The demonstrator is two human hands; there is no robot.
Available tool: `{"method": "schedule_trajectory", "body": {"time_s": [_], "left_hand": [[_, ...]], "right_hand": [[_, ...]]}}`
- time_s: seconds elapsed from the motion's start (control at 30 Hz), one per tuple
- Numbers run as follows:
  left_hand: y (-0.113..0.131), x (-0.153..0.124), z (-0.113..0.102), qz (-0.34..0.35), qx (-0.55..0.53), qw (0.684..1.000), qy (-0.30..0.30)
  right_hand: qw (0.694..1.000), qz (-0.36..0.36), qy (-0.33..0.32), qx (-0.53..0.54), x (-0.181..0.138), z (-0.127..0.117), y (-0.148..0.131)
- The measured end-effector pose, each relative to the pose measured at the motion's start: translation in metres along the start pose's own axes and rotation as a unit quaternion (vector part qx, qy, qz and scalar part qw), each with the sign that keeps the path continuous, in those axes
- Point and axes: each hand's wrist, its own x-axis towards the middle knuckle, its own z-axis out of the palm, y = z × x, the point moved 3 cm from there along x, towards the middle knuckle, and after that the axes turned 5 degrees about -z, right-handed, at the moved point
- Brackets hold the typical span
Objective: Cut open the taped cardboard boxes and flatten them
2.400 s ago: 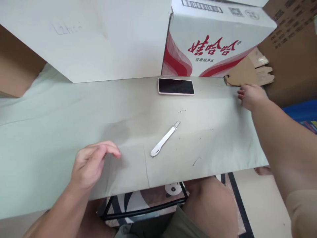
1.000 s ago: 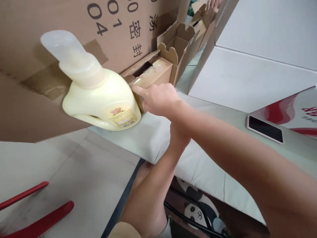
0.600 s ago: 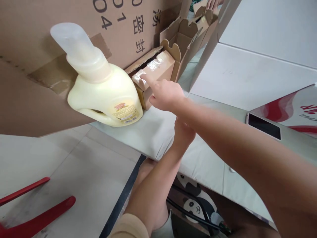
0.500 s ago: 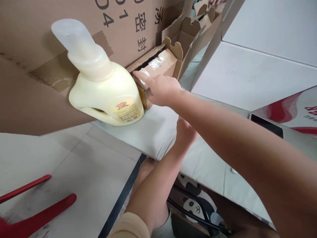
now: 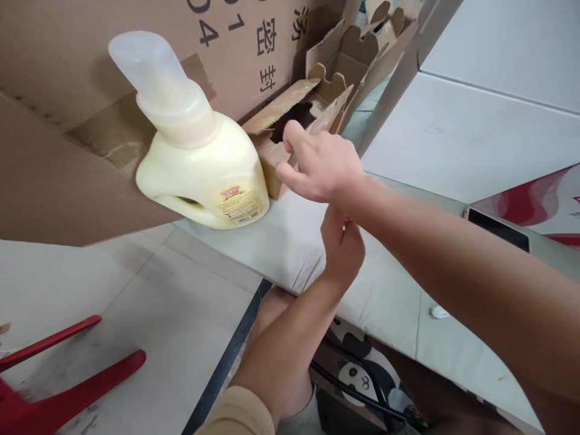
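Observation:
A small cardboard box [image 5: 275,169] stands on the pale covered surface, its top parted and dark inside. Over its near edge is my right hand [image 5: 324,163], back upward, thumb and bent index finger apart with nothing seen between them; the other fingers are hidden. My left hand [image 5: 342,251] is closed in a fist below my right wrist. A tiny red and white bit shows at its fingers, too small to name. Left of the box stands a pale yellow jug-shaped bottle [image 5: 203,175] with a handle and a clear cap, touched by neither hand.
A large printed carton [image 5: 172,72] rises behind the bottle. More cut cardboard boxes [image 5: 357,54] stand farther back. White panels [image 5: 489,133] and a dark flat device [image 5: 498,228] are at right. Red legs [image 5: 104,383] lie over the floor at lower left.
My right hand has drawn back from the box's taped top, its index finger now bent. The box top has come open, with a flap raised. My left fist shows more.

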Motion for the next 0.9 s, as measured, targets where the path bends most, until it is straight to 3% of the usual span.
{"method": "schedule_trajectory", "body": {"time_s": [0.13, 0.27, 0.43, 0.57, 0.7, 0.8, 0.9], "left_hand": [[0.022, -0.01, -0.018, 0.143, 0.061, 0.986, 0.06], [0.053, -0.021, -0.026, 0.305, 0.135, 0.94, 0.069], [0.097, -0.029, -0.033, 0.417, 0.13, 0.886, 0.154], [0.104, -0.029, -0.026, 0.4, 0.213, 0.889, 0.067], [0.081, -0.024, -0.015, 0.305, 0.31, 0.899, -0.058], [0.059, -0.021, -0.007, 0.234, 0.347, 0.894, -0.158], [0.039, -0.022, 0.001, 0.213, 0.37, 0.877, -0.222]], "right_hand": [[0.997, 0.067, 0.027, 0.014, -0.017, 0.001, 0.018], [0.991, 0.1, 0.08, 0.041, -0.041, -0.01, 0.041], [0.975, 0.08, 0.173, 0.117, -0.119, -0.041, 0.058], [0.949, 0.009, 0.293, 0.117, -0.222, -0.061, 0.056], [0.937, 0.039, 0.336, 0.087, -0.315, -0.057, 0.055], [0.904, 0.058, 0.412, 0.099, -0.358, -0.052, 0.059], [0.907, 0.059, 0.388, 0.152, -0.375, -0.047, 0.069]]}}
